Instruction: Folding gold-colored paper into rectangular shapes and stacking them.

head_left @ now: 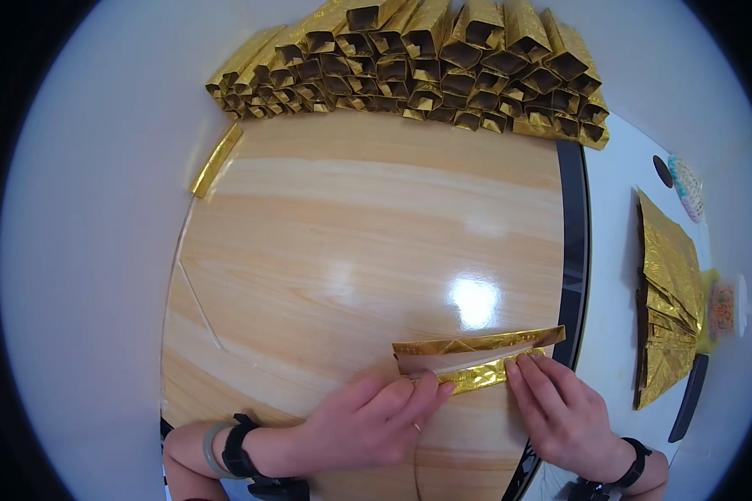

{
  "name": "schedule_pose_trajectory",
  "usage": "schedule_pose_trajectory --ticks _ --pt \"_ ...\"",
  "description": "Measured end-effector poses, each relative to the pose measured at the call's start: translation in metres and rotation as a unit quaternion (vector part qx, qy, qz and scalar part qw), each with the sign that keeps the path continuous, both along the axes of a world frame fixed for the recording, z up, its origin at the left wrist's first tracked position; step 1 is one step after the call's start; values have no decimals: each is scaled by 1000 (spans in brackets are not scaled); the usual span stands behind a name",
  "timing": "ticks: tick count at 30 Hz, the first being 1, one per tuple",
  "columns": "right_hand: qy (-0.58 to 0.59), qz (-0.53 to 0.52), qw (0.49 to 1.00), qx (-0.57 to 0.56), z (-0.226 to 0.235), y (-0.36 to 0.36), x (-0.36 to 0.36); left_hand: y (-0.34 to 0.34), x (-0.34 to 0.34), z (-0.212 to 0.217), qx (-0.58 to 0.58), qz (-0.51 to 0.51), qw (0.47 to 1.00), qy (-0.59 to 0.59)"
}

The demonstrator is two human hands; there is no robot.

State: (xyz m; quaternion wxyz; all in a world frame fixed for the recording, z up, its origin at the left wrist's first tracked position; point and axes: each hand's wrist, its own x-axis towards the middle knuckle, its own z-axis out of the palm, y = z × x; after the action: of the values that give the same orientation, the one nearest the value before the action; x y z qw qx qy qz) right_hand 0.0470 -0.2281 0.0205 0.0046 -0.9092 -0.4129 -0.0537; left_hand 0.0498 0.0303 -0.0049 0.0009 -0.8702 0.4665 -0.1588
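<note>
A partly folded sheet of gold foil paper lies near the front of the wooden table, its long sides turned up around a pale inner face. My left hand pinches its near left part, thumb and fingers closed at the edge. At the near right end, the bent fingers of my right hand press down on the foil. The left fingers hide part of the paper's near left corner.
Many folded gold paper tubes are stacked along the far edge. A narrow gold strip lies at the far left. On the white surface at right are a pile of gold sheets, a clear tub and a dark bar.
</note>
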Motion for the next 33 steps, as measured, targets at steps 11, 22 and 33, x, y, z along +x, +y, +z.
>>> schedule_pose_trajectory --ticks 11,22,33 --pt "9 -40 998 -57 -3 10 -10 -6 -11 5 127 12 987 -96" --pt "25 -47 997 -49 -4 10 -9 -9 -12 3 123 53 986 -95" --pt "0 -49 998 -44 -9 10 -10 -11 -12 4 116 87 989 -39"
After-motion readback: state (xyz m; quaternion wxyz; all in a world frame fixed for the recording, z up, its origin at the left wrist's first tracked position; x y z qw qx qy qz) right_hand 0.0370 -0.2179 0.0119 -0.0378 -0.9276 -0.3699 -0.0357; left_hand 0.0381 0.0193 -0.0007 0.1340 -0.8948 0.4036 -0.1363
